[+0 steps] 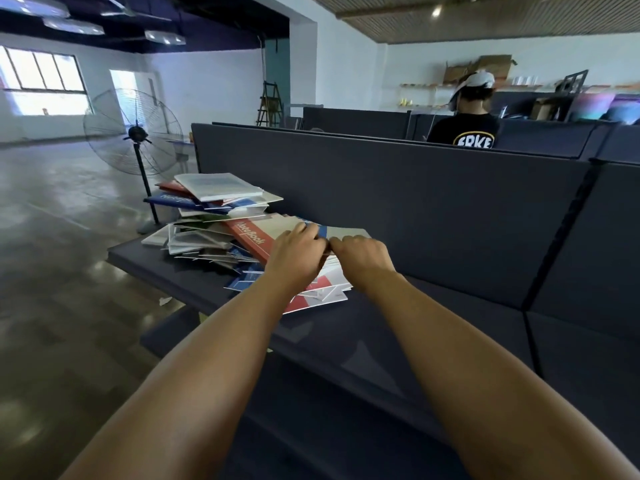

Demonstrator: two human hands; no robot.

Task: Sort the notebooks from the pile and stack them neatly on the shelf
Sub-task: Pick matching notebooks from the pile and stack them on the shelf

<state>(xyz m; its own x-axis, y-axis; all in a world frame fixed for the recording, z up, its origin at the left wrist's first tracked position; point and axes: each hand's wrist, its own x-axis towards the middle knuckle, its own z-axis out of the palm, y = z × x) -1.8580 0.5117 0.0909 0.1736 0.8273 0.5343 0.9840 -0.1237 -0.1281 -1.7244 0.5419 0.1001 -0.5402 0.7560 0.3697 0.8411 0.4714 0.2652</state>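
both your hands, left hand [298, 245] and right hand [360, 252], pinch the blue-edged notebook [346, 232] atop the pile [207, 230] on the table [398, 327]. lift it level so looser covers beneath stay put.

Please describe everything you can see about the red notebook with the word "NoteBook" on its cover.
The red notebook lies flat, turned at an angle, on top of the messy pile of notebooks on the dark shelf. Its thin cover looks like card: a red band with white "NoteBook" lettering beside a pale grey area. It is closed. The left hand covers its near end; other notebooks lie beneath it.
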